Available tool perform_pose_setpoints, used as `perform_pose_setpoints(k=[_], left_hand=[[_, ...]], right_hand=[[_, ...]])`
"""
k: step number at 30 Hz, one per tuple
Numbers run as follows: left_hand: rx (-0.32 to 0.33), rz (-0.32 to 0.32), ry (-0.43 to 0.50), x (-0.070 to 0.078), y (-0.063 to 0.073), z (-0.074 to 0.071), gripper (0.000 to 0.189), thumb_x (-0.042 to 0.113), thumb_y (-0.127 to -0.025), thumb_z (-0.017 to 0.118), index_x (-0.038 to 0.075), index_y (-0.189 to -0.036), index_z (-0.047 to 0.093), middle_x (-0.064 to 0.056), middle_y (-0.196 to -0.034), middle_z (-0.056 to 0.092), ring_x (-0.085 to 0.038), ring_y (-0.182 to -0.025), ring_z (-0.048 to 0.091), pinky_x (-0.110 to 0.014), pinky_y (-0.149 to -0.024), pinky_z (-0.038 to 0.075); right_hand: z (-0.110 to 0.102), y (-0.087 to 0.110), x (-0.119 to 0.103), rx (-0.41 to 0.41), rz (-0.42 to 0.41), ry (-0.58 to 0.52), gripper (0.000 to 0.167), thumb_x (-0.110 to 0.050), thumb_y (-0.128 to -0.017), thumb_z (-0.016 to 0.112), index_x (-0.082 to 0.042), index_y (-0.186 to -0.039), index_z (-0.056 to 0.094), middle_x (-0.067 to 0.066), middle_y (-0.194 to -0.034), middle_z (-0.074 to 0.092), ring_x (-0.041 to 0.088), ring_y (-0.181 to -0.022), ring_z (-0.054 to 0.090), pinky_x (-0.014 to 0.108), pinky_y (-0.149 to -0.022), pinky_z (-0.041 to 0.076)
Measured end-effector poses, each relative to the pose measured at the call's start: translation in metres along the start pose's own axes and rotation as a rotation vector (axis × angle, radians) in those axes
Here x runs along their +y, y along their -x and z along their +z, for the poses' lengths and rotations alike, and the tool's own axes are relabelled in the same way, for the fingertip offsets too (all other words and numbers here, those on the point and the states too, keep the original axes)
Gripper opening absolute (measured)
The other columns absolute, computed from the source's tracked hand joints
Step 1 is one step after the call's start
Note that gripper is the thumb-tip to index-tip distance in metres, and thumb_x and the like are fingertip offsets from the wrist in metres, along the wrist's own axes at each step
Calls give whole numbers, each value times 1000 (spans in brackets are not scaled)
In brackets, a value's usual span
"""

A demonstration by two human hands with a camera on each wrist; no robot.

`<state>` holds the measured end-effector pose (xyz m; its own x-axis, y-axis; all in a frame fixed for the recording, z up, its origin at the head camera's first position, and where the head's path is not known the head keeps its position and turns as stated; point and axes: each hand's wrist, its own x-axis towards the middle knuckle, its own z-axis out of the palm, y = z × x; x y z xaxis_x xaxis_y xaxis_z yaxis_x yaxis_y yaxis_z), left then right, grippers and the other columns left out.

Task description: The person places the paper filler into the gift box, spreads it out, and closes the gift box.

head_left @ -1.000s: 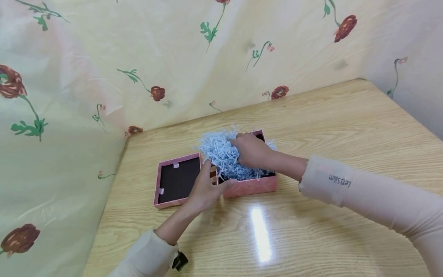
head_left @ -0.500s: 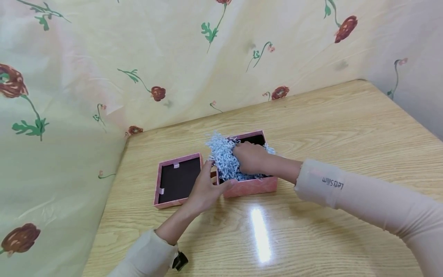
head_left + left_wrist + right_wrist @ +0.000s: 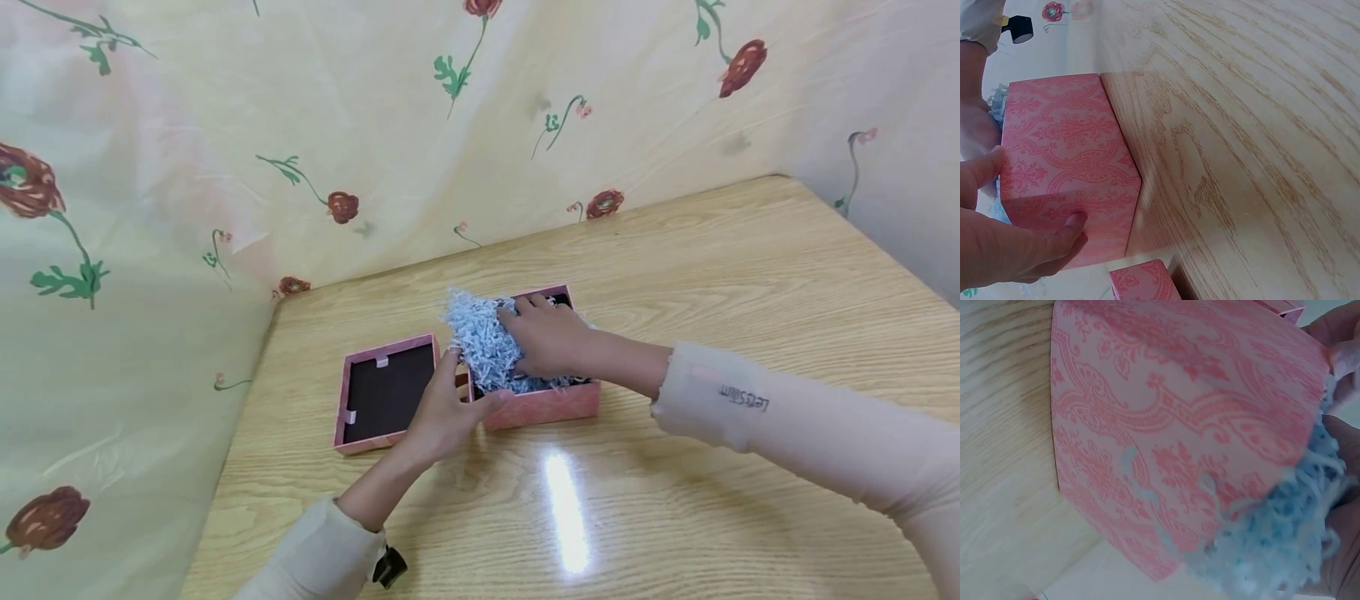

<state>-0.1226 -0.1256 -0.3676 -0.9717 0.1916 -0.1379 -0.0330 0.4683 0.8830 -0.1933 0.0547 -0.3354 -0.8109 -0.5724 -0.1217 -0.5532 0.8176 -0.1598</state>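
A pink patterned box, lidless and dark inside, holds a heap of pale blue shredded paper that spills over its left side. My left hand grips the box at its near left corner. In the left wrist view its thumb is at the rim and its fingers lie against the patterned side. My right hand rests on the shredded paper with its fingers spread across it; some fingertips are hidden in the strands. The right wrist view shows strands of shredded paper hanging over the box's side.
The pink lid, black inside with small pale tabs, lies upturned just left of the box. Both stand on a wood-grain table. A flowered cloth hangs behind and at the left.
My right hand has pushed the raised shredded paper down into the box, then lifted slightly and spread its fingers over it. My left hand has stayed at the box's corner.
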Motion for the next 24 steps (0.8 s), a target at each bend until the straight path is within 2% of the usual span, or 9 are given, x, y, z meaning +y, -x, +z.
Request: perform_pose_setpoints(k=[7, 16, 19, 24], left_hand=[[-2, -6, 0, 0, 0, 0, 84, 32, -87, 73, 17, -151, 21, -6, -152, 30, -34, -132, 42, -48, -96, 47], [-2, -2, -4, 0, 0, 0, 86, 29, -87, 73, 19, -153, 18, -7, -154, 28, -36, -132, 41, -53, -98, 44], [-7, -6, 7, 10, 3, -1, 85, 22, -88, 72, 15, -153, 18, -10, -154, 27, -38, -133, 40, -54, -98, 43], [-15, -3, 4, 34, 14, -4, 82, 13, -89, 70, 8, -152, 18, -15, -152, 29, -41, -132, 40, -53, -98, 43]], right_hand=[[-12, 12, 2, 64, -19, -18, 95, -50, -79, 75, -6, -151, 30, 22, -147, 36, 42, -134, 33, 65, -101, 33], [-19, 20, 6, 161, -77, -39, 101, -50, -81, 73, -12, -155, 16, 21, -158, 12, 44, -142, 17, 67, -107, 21], [-17, 21, 8, 173, -101, -41, 100, -49, -82, 72, -14, -155, 14, 19, -159, 8, 42, -143, 13, 67, -108, 17], [-12, 20, 10, 180, -141, -62, 99, -49, -84, 70, -18, -156, 11, 14, -161, 4, 41, -145, 6, 68, -109, 13]])
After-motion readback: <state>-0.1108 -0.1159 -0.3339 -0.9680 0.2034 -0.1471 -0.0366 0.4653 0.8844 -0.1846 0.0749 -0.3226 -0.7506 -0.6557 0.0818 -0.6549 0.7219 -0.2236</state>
